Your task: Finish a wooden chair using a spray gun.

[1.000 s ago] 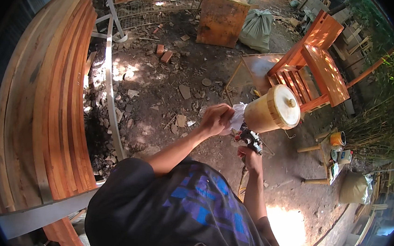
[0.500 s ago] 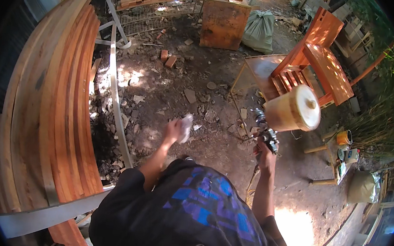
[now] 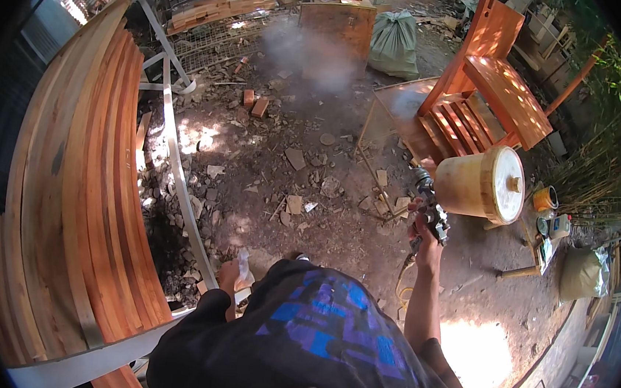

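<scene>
Right hand (image 3: 425, 230) raised, gripping spray gun (image 3: 428, 204); left hand (image 3: 229, 275) lowered, clutching white rag (image 3: 245, 268)

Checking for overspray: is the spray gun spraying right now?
Spraying, it seems. The right hand grips the spray gun with its cream cup, and a grey mist cloud hangs ahead over the ground.

Ahead of the right hand (image 3: 425, 237) and its spray gun (image 3: 427, 208) lies open dirt ground (image 3: 295, 119), littered only with low bricks (image 3: 254, 103) and scraps, so the way forward and to the left is free up to the wooden panel (image 3: 338, 23) and green sack (image 3: 395, 42). To the right the way is closed by the gun's cream cup (image 3: 483, 184) and, beyond it, the orange wooden chair (image 3: 492, 99). The left hand (image 3: 229, 279) hangs low beside the metal frame (image 3: 179, 175), hemmed on its left by the stacked long boards (image 3: 74, 195).
</scene>
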The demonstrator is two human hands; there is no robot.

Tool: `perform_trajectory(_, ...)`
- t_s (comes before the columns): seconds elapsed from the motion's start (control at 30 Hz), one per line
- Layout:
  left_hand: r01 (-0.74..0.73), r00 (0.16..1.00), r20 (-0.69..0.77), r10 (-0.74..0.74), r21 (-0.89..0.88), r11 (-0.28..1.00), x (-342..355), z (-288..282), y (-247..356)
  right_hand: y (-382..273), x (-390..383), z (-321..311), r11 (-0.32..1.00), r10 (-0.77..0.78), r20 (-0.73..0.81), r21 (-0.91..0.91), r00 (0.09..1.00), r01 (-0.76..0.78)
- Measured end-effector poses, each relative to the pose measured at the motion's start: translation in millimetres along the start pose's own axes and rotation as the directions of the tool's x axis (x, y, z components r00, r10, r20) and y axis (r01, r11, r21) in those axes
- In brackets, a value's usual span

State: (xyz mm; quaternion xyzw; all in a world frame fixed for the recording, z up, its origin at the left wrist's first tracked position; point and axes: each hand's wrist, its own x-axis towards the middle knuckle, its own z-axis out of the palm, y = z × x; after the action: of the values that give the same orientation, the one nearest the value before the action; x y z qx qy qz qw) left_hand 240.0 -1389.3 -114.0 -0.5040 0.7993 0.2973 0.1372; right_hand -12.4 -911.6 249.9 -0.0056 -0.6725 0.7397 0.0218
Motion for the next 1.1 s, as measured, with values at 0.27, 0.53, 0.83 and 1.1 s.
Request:
perform_trajectory(0.27, -0.307, 0.94, -0.182, 0.287, -0.087, 0.948, 20.8, -4.1, 85.8, 13.2, 3.5, 0.5, 0.988, 0.148, 0.084, 0.026, 0.985, -0.15)
perform_trajectory(0.53, -0.47, 0.883, -0.123, 0.453, -0.249, 0.847, 52.7, 12.3, 75.8, 33.7, -5.4, -13.1, 0.986, 0.141, 0.065, 0.078, 0.988, -0.146)
perform_trajectory(0.83, -0.41, 0.912, 0.058, 0.407, 0.072, 0.909, 74.6, 1.8, 110.7, 60.2, -38.7, -36.7, 0.982, 0.138, 0.03, 0.124, 0.99, -0.141)
perform_trajectory(1.1, -0.456, 0.886, 0.085, 0.456, -0.013, 0.89, 45.7, 5.7, 206.3, 69.6, -38.0, -113.9, 0.974, 0.162, -0.032, 0.165, 0.986, -0.155)
